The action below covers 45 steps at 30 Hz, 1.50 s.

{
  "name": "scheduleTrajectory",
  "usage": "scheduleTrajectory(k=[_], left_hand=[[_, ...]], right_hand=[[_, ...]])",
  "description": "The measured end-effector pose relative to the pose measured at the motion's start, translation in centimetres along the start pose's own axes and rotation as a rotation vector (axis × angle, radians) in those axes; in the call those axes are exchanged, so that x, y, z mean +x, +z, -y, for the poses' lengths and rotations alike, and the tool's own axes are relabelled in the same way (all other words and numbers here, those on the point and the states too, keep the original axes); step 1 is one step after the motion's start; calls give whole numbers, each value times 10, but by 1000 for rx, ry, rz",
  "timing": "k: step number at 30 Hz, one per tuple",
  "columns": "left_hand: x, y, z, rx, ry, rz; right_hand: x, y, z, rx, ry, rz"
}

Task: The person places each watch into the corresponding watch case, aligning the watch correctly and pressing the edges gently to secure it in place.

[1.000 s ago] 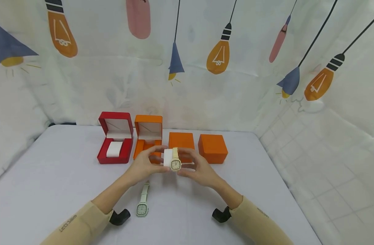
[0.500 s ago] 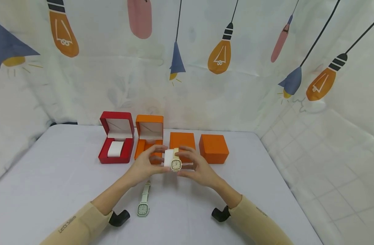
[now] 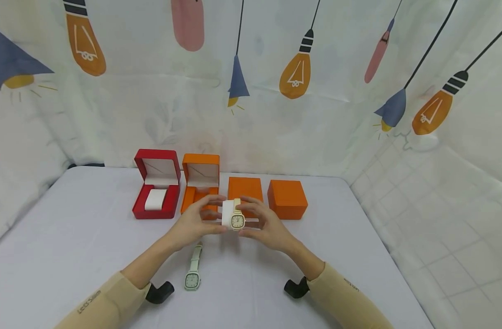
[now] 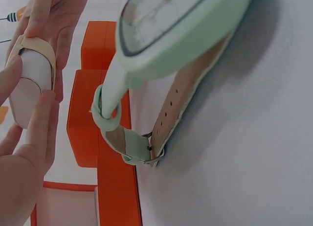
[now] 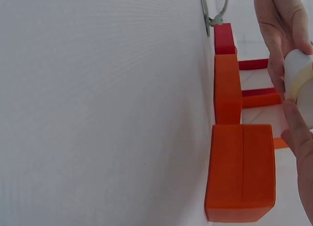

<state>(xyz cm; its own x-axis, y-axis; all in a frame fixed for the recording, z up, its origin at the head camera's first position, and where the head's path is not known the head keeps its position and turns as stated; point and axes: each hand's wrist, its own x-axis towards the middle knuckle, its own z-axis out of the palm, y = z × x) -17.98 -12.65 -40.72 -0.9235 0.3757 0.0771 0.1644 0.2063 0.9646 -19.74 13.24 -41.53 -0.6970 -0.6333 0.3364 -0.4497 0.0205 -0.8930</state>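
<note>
A white watch pillow is held up in front of the boxes, its left end gripped by my left hand. Around its right part sits a pale yellow watch, dial toward me. My right hand pinches the watch side, thumb below and fingers above. In the left wrist view the yellow strap loops round the pillow between both hands' fingers. A mint green watch lies on the table near my left forearm, and it looms large in the left wrist view.
Behind the hands stand an open red box with a white pillow inside, and an open orange box. Two closed orange boxes are to their right. All stand on the white-covered table, before a patterned curtain.
The hands, pillow and yellow watch keep nearly the same place, with only slight shifts of the fingers. The view itself has shifted a little. The boxes and green watch stay put.
</note>
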Motion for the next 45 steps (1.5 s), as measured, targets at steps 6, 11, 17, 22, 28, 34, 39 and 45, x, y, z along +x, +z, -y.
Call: scheduleTrajectory(k=[6,11,17,22,28,34,39,45], left_hand=[[2,4,-1,-13,24,4],[2,7,0,-15,32,0],[2,10,1,-31,26,0],[2,10,0,-21,20,6],[2,11,0,-9,14,10],[3,11,-1,-2,17,21],[3,12,-2,-4,21,25],[4,14,-3,-7,17,17]], right_hand=[[1,1,-3,4,8,6],[1,0,-3,-45,6,5],[-2,-1,-6,-143,-29,-9],[-2,0,-7,-148,-88,-16],[-1,1,-5,-180,-103,-32],[-1,0,-6,-199,-86,-37],[0,-1,-6,-195,-76,-48],[0,0,-7,-148,-73,-73]])
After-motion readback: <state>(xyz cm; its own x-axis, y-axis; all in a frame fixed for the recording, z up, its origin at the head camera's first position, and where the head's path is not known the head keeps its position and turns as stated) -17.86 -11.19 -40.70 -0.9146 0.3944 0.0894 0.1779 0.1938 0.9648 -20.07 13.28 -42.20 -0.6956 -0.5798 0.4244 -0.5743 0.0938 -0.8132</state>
